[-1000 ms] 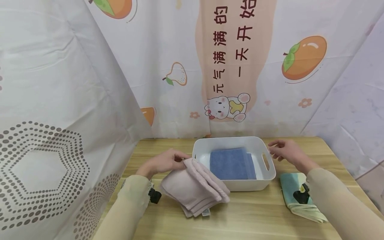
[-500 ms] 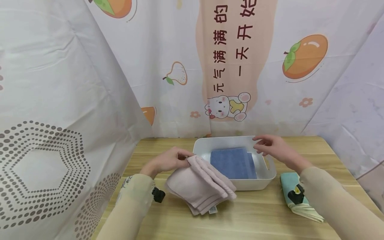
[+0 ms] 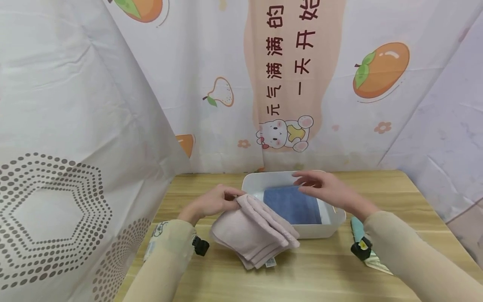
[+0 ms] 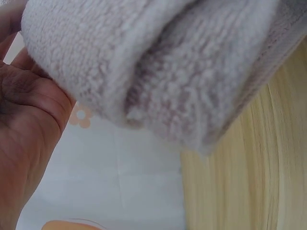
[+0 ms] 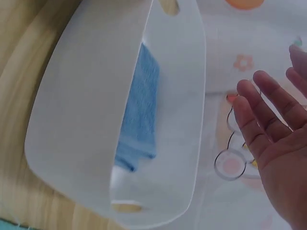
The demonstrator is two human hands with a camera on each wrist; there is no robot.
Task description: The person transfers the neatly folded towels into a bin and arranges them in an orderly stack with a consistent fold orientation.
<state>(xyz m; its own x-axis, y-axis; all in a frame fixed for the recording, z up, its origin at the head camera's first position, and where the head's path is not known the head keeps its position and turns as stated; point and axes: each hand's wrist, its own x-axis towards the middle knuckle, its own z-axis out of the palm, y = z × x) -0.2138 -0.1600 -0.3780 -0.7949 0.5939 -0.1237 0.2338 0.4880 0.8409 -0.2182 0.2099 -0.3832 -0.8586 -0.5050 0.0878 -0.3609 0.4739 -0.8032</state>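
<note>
My left hand [image 3: 212,203] pinches a corner of a folded pale pink towel [image 3: 250,235], which hangs in layers over the table just left of the white basket. A small tag shows at the towel's lower edge. The left wrist view has the towel's fluffy pile [image 4: 168,72] close up, with the palm [image 4: 29,120] at its side. My right hand [image 3: 326,191] hovers above the white basket [image 3: 328,231], fingers loosely bent and holding nothing. Inside the basket lies a folded blue towel [image 3: 290,207], partly behind that hand in the head view.
A teal and cream folded cloth [image 3: 356,228] lies right of the basket, mostly under my right forearm. The wooden table [image 3: 302,277] ends at a patterned curtain [image 3: 222,126] behind. Another curtain [image 3: 86,176] hangs along the left side.
My right hand has moved left, from beside the basket's right handle to above the basket. My left hand, with the pink towel, has shifted slightly right.
</note>
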